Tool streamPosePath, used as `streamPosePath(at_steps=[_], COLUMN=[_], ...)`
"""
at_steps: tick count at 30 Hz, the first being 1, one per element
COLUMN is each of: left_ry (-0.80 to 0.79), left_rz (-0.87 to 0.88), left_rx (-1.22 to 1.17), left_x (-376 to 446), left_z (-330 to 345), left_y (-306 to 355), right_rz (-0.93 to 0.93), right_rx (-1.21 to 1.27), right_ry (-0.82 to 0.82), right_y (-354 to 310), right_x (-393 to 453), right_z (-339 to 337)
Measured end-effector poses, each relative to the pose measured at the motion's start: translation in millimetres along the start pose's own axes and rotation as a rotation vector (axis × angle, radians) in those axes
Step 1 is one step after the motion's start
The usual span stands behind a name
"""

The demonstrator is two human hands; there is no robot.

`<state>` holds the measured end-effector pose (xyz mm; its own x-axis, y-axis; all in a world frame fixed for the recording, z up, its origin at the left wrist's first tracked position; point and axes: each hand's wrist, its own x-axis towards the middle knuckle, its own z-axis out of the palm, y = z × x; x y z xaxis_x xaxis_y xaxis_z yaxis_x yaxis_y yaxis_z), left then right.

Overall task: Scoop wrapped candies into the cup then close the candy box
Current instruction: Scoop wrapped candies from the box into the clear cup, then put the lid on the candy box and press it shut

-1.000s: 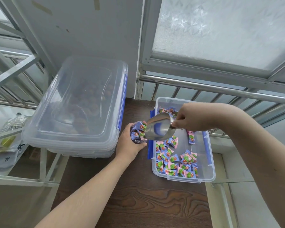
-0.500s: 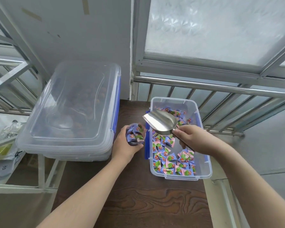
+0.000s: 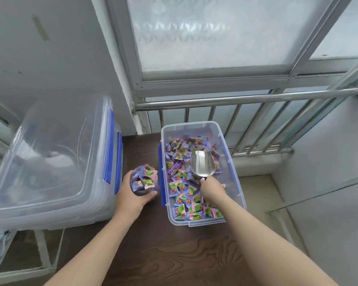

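An open clear candy box (image 3: 232,162) with blue clips stands on the dark wooden table, holding several purple, pink and green wrapped candies (image 3: 182,195). My right hand (image 3: 212,190) grips the handle of an empty metal scoop (image 3: 202,163), whose bowl lies over the candies in the middle of the box. Left of the box, my left hand (image 3: 132,195) is wrapped around a clear cup (image 3: 144,179) heaped with candies above its rim.
A large clear lidded storage bin (image 3: 50,162) with blue clips fills the left side, close to the cup. A steel railing (image 3: 236,100) and frosted window run behind the box. The dark wooden table (image 3: 163,254) ends just right of the box.
The scoop left the cup, turned bowl-up and came down into the candy box, empty. My left hand kept hold of the cup. The view shifted left and down.
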<state>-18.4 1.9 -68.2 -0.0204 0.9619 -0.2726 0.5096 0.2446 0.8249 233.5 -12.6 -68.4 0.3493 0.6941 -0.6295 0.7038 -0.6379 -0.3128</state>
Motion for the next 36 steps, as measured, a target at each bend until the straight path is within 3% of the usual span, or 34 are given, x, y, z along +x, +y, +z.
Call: streamPosePath(at_steps=[5,13,17,20,24,26,28,31,36], left_ry=[0.009,0.06,0.115,0.05,-0.045,0.067,0.312,0.516,0.5], left_rz=[-0.019,-0.061,-0.033,-0.017,0.172,0.294,0.341,0.128,-0.188], left_rx=[0.019,-0.017,0.01,0.024,0.01,0.01,-0.022,-0.036,0.213], left_x=[1,-19,-45,-76,-119,-118,-96,-47,18], left_z=[2,-7,-26,-45,-87,-117,-153,-209,-249], left_y=[2,23,43,67,103,114,110,93,57], right_rz=[0.052,-0.033,-0.17,-0.315,-0.518,-0.616,-0.679,-0.723,-0.653], right_rx=[0.178,0.136,0.21,0.282,0.325,0.333,0.304,0.174,0.061], right_ry=[0.118,0.27,0.36,0.432,0.452,0.404,0.332,0.24,0.202], right_y=[12,16,5,-23,-86,-120,-154,-205,-267], right_x=[14,-12,-35,-55,-90,-107,-124,-140,-146], right_z=[7,-8,-24,-39,-50,-48,-42,-22,12])
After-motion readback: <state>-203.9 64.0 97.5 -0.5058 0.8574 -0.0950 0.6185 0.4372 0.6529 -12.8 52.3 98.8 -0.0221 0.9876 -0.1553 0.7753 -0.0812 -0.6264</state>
